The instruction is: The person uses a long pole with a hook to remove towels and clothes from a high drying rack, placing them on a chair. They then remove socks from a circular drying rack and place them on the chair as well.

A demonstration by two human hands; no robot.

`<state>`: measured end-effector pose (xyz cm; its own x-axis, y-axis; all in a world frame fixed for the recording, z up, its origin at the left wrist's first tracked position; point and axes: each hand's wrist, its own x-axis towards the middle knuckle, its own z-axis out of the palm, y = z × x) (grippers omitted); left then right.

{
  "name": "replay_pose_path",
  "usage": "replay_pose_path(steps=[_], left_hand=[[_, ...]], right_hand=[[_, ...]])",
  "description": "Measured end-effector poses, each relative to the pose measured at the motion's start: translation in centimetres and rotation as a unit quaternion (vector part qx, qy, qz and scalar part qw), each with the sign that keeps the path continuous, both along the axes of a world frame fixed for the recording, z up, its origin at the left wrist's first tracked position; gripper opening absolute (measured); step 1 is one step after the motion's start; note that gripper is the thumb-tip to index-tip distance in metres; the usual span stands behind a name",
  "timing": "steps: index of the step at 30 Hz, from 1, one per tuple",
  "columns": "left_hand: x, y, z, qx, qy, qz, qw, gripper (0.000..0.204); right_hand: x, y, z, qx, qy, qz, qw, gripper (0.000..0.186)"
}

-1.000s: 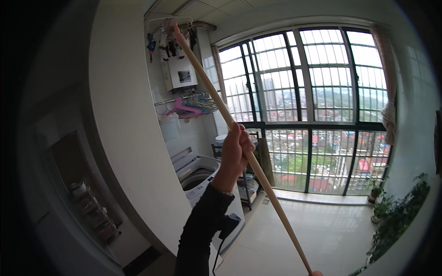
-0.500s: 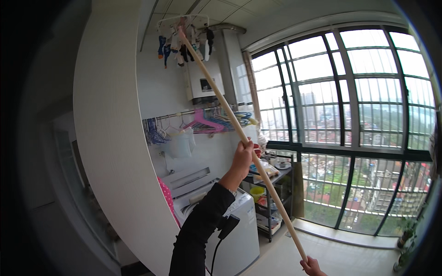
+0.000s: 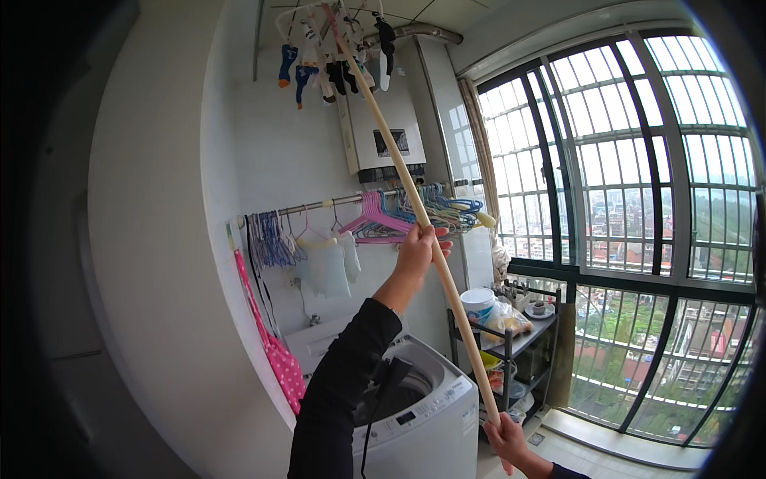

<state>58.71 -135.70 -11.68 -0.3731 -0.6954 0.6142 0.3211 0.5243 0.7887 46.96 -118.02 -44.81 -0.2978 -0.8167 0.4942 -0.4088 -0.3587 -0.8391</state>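
Observation:
A long pale wooden pole [image 3: 392, 152] slants from the lower right up to the upper left. My left hand [image 3: 416, 254] is wrapped around its middle, some fingertips showing past the wood. My right hand [image 3: 507, 444] grips it close to its lower end. The pole's upper end meets a white clip hanger [image 3: 281, 17] near the ceiling; whether it is hooked there I cannot tell. Socks hang from that hanger, among them a blue one with orange [image 3: 286, 65] and a black one [image 3: 386, 38].
Below my left arm stands a top-loading washing machine [image 3: 467, 411], lid up. A rail [image 3: 347, 201] along the wall carries several pink hangers [image 3: 372, 214]. A water heater [image 3: 403, 112] is mounted above it. A dark shelf rack [image 3: 527, 339] stands by the barred windows [image 3: 622, 152]; a white cabinet side [image 3: 159, 239] rises left.
My view has moved nearer the washing machine and shifted left. The clip hanger sits higher in the picture. Both hands still hold the pole, with more of my right wrist showing.

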Motion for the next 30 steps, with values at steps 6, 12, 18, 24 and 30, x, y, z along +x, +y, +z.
replay_pose_path(steps=[6,12,18,24,30], left_hand=[[0.5,-5.7,2.6,-0.036,0.015,0.000,0.999,0.021],[1.0,-8.7,3.7,-0.056,0.010,0.009,0.998,0.025],[1.0,-10.5,4.1,-0.061,0.000,0.015,0.998,0.026],[1.0,-11.3,5.1,-0.051,0.015,0.018,0.998,0.027],[0.7,-11.7,7.0,-0.069,0.024,0.023,0.997,0.026]], right_hand=[[1.0,-7.2,3.2,-0.023,0.025,-0.031,0.999,0.019],[1.4,-11.4,4.1,-0.028,0.018,-0.022,0.999,0.020],[1.3,-14.2,4.0,-0.052,0.017,-0.022,0.998,0.018],[1.4,-16.8,4.2,-0.080,0.010,-0.031,0.996,0.018],[1.8,-18.6,5.1,-0.080,-0.003,-0.028,0.996,0.019]])
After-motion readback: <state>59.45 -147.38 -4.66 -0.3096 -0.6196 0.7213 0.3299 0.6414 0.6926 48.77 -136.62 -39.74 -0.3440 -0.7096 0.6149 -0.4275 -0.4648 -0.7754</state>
